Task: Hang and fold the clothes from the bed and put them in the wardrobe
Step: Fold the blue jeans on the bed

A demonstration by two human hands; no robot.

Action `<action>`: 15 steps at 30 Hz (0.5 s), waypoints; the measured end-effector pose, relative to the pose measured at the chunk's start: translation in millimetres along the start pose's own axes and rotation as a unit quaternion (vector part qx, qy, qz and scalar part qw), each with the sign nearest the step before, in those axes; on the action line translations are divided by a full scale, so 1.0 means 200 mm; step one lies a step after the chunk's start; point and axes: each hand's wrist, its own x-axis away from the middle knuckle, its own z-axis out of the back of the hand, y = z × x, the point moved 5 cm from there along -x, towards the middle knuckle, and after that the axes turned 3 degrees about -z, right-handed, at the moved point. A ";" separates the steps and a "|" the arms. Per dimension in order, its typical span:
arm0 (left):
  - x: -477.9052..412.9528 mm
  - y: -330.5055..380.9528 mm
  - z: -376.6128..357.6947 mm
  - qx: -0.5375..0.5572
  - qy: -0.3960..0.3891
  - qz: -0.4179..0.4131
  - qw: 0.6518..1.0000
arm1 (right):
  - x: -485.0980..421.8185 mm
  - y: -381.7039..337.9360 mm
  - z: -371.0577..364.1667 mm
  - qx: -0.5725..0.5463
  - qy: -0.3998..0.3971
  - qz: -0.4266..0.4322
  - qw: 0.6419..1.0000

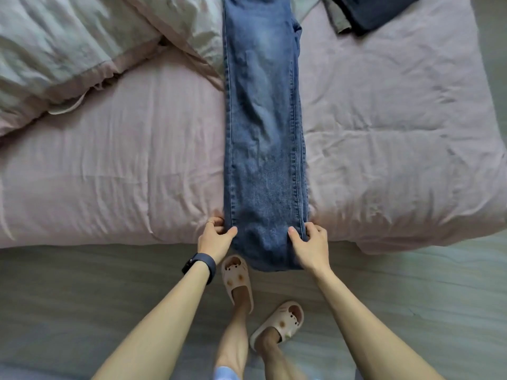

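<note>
Nearest me, below my hands: slippers (pixel 236 278) on the floor (pixel 82 283) and a watch (pixel 200 266) on my left wrist. My left hand (pixel 216 237) pinches the left edge of the jeans (pixel 263 133) near the hem, thumb on top, while my right hand (pixel 310 242) grips the right edge likewise. The jeans, folded leg on leg, overhang the bed (pixel 109 174) between my hands and stretch straight away from them. Beyond, far left, lies a rumpled duvet (pixel 68 45); far right, dark clothes (pixel 370 12).

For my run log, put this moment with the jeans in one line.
step: folding jeans | left hand: pinches hem corner | right hand: pinches hem corner | jeans: lengthwise on bed, hem overhanging edge
</note>
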 end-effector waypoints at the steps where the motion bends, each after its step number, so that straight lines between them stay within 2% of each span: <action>1: 0.00 -0.01 0.00 0.008 -0.004 0.004 1.000 | 0.01 0.01 0.00 -0.009 -0.027 0.003 1.000; 4: -0.01 -0.01 -0.01 -0.004 -0.031 0.006 1.000 | 0.03 0.06 0.00 0.064 -0.104 -0.007 0.993; 7: -0.01 0.01 -0.03 -0.008 -0.080 -0.005 0.997 | 0.03 0.07 0.06 0.170 -0.081 0.022 0.982; 9: 0.02 0.01 -0.04 0.012 -0.100 -0.007 0.995 | 0.04 0.08 0.07 0.126 -0.096 0.030 0.987; 12: 0.12 0.01 -0.06 0.047 -0.116 -0.005 0.992 | 0.09 0.07 0.05 -0.005 -0.169 -0.017 0.985; 15: 0.21 -0.02 -0.05 0.027 -0.111 -0.007 0.993 | 0.11 0.04 0.06 -0.042 -0.173 -0.008 0.984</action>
